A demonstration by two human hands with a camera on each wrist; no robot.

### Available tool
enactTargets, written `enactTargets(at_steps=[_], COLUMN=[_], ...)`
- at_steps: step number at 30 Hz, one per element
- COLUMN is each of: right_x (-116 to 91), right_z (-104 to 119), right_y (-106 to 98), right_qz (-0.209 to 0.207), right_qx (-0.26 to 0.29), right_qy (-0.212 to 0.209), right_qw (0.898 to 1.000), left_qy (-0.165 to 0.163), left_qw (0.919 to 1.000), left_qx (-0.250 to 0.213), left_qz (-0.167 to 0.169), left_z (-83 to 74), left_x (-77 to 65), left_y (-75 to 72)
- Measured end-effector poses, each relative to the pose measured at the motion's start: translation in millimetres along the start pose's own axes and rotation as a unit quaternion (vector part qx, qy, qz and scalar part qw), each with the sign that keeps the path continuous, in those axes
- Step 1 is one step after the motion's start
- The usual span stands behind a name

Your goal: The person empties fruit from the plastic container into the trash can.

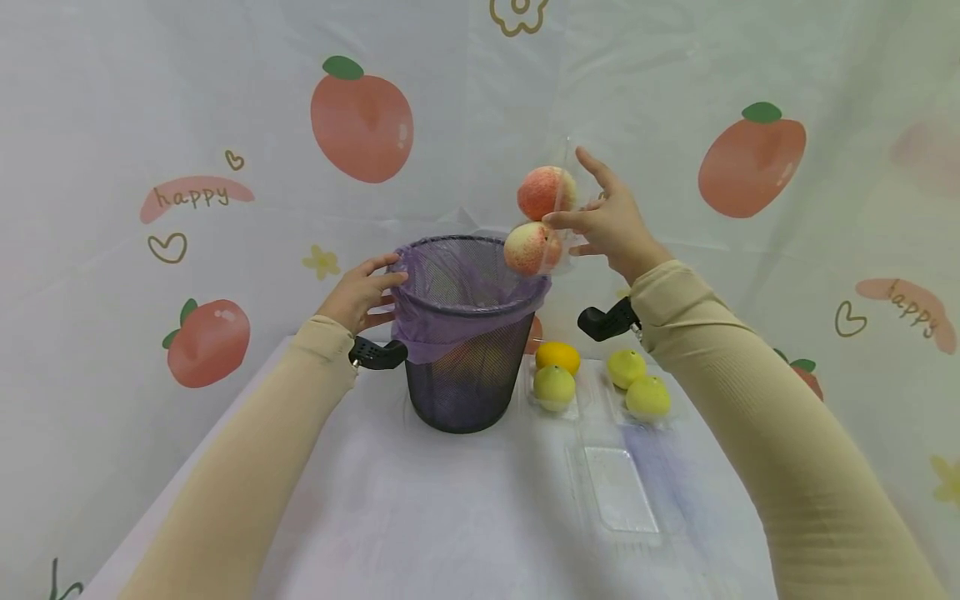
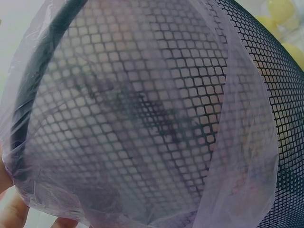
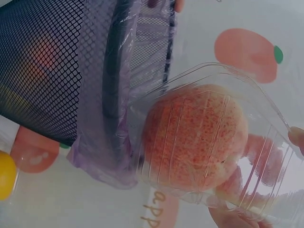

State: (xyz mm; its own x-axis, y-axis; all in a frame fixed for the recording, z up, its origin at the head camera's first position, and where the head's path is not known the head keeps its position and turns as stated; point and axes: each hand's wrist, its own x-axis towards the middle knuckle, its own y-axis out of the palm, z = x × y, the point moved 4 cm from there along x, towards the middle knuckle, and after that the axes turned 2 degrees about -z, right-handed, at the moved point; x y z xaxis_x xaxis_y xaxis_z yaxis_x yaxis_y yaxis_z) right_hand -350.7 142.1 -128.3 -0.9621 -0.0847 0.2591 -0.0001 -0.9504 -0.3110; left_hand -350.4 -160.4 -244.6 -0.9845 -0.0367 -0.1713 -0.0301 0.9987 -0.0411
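My left hand (image 1: pixel 360 292) grips the left rim of a black mesh trash bin (image 1: pixel 468 392), its fingertips on the purple liner bag (image 1: pixel 442 333) folded over the edge. My right hand (image 1: pixel 611 221) holds a clear plastic container (image 3: pixel 266 190) by its edges, tipped up on its side at the bin's right rim. Inside the container are two peaches, an upper peach (image 1: pixel 542 193) and a lower peach (image 1: pixel 531 248). The lower one faces the bin opening. Through the mesh, blurred red and yellow shapes (image 3: pixel 42 54) show inside the bin.
Right of the bin, one clear tray holds an orange fruit (image 1: pixel 557 358) and a yellow-green fruit (image 1: pixel 554 388). Another holds two yellow-green fruits (image 1: pixel 647 397). Nearer on the white table (image 1: pixel 420 508) lies a fruitless clear tray (image 1: pixel 621 490). A fruit-printed cloth (image 1: pixel 255 100) hangs behind.
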Motion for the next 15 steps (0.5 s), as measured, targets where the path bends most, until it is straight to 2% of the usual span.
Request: enactTargets(at_steps=[15], right_x=[-0.7], right_z=[2.6], right_y=[5.0], right_qz=[0.008], right_qx=[-0.035], right_qy=[-0.017], right_qw=[0.999], left_qy=[0.004], left_qw=[1.0], left_qx=[-0.001], left_qz=[0.005], left_z=[-0.2], left_x=[-3.3], left_y=[0.1])
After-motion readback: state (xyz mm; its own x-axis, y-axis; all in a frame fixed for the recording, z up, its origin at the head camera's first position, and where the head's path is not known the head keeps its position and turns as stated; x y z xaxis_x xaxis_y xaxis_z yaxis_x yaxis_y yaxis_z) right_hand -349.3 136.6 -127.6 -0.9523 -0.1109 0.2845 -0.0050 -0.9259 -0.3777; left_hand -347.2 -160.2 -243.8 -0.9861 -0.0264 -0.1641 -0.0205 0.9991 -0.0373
